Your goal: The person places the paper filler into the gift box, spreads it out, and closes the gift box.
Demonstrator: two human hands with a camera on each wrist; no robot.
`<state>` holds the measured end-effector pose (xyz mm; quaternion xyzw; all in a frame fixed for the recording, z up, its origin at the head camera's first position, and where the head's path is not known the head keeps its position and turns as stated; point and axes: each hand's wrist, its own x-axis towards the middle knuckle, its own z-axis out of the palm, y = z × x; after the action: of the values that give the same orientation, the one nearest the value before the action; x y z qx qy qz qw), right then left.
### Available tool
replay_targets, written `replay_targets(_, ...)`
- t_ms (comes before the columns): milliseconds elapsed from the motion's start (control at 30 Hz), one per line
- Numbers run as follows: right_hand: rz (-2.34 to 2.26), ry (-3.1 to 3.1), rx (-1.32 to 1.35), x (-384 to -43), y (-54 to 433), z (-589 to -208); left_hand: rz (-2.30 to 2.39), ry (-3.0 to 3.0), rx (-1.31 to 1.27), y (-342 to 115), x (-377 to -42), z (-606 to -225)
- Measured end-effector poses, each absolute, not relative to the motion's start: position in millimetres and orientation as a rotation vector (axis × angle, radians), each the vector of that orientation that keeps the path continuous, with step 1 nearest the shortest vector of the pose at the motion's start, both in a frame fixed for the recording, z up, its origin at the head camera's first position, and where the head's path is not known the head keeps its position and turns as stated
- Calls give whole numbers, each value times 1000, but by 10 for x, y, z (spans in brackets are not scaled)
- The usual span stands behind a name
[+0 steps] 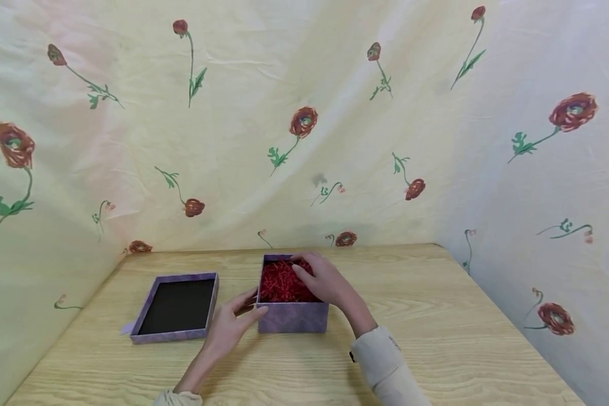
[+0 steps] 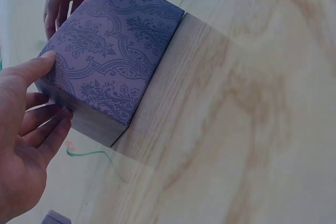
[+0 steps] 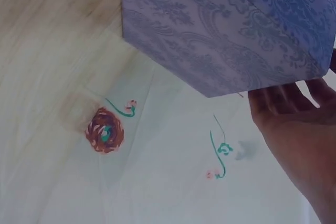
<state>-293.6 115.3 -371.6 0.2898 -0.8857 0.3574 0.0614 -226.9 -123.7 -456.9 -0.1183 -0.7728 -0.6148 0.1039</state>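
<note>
A purple box (image 1: 292, 318) with a damask pattern stands on the table, filled with red shredded paper (image 1: 278, 283). My left hand (image 1: 227, 328) holds its near left corner. In the left wrist view the thumb lies on the patterned front face (image 2: 100, 51) and the fingers are against the left side. From the right, my right hand (image 1: 330, 282) reaches over the box, its fingers at the shredded paper and its thumb apart from the index finger. The right wrist view shows those fingers going behind the rim of the box (image 3: 210, 35), which hides their tips.
The box's purple lid (image 1: 177, 307) lies upturned to the left, its black inside facing up and a pale lilac tab (image 1: 128, 328) sticking out at its left. Flowered cloth (image 1: 243, 146) hangs behind and on both sides of the wooden table (image 1: 421, 316).
</note>
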Motion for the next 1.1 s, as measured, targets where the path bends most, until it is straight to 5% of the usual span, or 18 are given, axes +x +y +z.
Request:
replay_targets(433, 1218, -2199, 1040, -2766, 1053, -3753, -1765, -2270, -322, -1396, -2216, -4444)
replay_targets(1100, 1244, -2169, 1310, -2374, 326, -3826, -1506, -2310, -88, -2331, -1862, -4172)
